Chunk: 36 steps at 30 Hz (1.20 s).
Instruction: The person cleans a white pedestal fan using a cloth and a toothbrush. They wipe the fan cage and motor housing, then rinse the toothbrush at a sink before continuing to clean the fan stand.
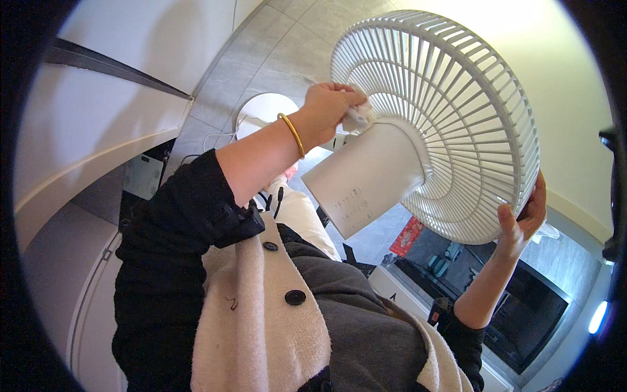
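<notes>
A white electric fan head [441,117] is held up before me, its slatted grille tilted and its cylindrical motor housing [365,176] pointing toward my body. Small markings show on the housing. My left hand [329,111], with a gold bangle on the wrist, pinches a crumpled white cloth or tissue [357,115]. That wad is beside the housing where it meets the rear of the grille; whether it touches cannot be told. At the other side, my right hand [520,223] grips the outer rim of the grille, with some fingers hidden behind it.
Below on the grey tiled floor [289,41] is a round white base [267,108] with a white cable near it. White cabinetry [117,83] stands at left. To the right are a red printed sheet [406,236] and a dark glossy panel [529,313].
</notes>
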Tool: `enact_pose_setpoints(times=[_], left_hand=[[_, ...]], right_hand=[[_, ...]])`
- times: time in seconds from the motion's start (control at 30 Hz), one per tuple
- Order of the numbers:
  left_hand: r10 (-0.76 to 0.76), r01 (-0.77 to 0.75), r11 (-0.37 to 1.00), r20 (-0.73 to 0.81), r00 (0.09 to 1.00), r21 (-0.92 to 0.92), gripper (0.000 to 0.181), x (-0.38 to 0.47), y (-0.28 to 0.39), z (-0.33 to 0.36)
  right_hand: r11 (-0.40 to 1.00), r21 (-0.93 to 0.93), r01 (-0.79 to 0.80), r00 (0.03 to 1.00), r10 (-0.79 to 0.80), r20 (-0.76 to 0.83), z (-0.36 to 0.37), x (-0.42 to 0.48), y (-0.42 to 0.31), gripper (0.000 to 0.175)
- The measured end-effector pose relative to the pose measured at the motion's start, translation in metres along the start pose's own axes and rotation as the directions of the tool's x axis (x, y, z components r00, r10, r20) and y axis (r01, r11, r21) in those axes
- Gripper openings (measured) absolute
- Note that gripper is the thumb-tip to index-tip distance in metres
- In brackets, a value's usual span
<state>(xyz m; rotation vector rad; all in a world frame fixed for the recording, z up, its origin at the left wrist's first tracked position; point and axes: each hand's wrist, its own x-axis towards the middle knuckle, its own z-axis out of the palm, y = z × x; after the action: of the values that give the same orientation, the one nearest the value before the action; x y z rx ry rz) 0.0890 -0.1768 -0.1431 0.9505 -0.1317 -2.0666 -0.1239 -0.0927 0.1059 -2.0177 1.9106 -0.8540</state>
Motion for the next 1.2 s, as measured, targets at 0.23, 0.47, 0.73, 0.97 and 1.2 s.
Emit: enact_pose_setpoints(times=[0.23,0.47,0.73,0.97,1.2], left_hand=[[0.143,-0.137,0.989,-0.120,0.982,0.056,0.021,0.005,0.005,0.008],[0.040,-0.040,0.999,-0.052,0.998,0.008,0.019,0.011,0.011,0.004],[0.064,-0.064,0.998,-0.025,0.998,0.007,0.021,0.017,0.016,0.005],[0.126,-0.117,0.990,-0.122,0.984,0.077,0.021,0.016,0.023,-0.004],[0.054,-0.054,0.999,-0.042,0.998,-0.003,0.023,0.003,0.017,0.001]], right_hand=[[0.999,0.022,-0.022,1.000,0.022,0.009,-0.002,-0.002,0.000,0.093],[0.999,0.034,-0.015,1.000,0.016,-0.019,0.000,-0.003,-0.001,0.091],[0.999,0.029,-0.042,0.999,0.043,-0.011,0.000,-0.004,-0.003,0.090],[0.999,0.007,-0.039,0.999,0.039,-0.016,0.002,0.000,-0.002,0.088],[1.000,0.008,-0.021,1.000,0.021,0.011,0.001,0.002,-0.004,0.090]])
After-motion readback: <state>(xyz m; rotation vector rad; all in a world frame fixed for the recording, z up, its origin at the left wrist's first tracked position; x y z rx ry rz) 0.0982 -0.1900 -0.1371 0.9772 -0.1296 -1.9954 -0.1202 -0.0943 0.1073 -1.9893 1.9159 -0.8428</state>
